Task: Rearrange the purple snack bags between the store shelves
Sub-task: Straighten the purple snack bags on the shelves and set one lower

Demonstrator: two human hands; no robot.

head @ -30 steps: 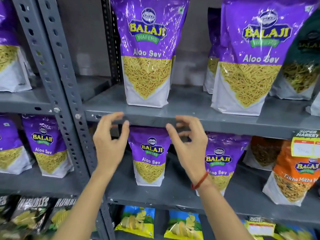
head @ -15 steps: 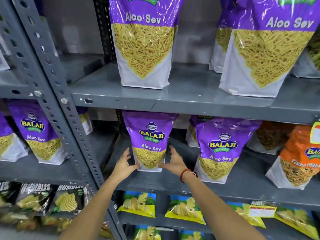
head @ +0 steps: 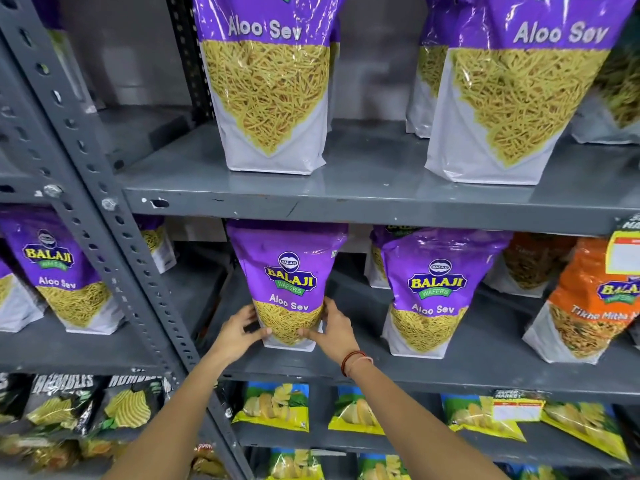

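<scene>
Both hands' grip has tightened on the purple bag (head: 289,282) since earlier.

I take the orange snack bag (head: 588,299) as my landmark. Left of it, below, I see yellow chip bags (head: 273,407) lying flat. Far left and lower, black ridged-chip bags (head: 124,403) lie. Above-right hangs a price tag (head: 625,251).

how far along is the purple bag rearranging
Done: nothing shows as finished. In hand: left hand and right hand clasp the lower sides of the middle-shelf Aloo Sev bag, which is upright on the shelf. Left: lifting it out and placing it elsewhere.
</scene>
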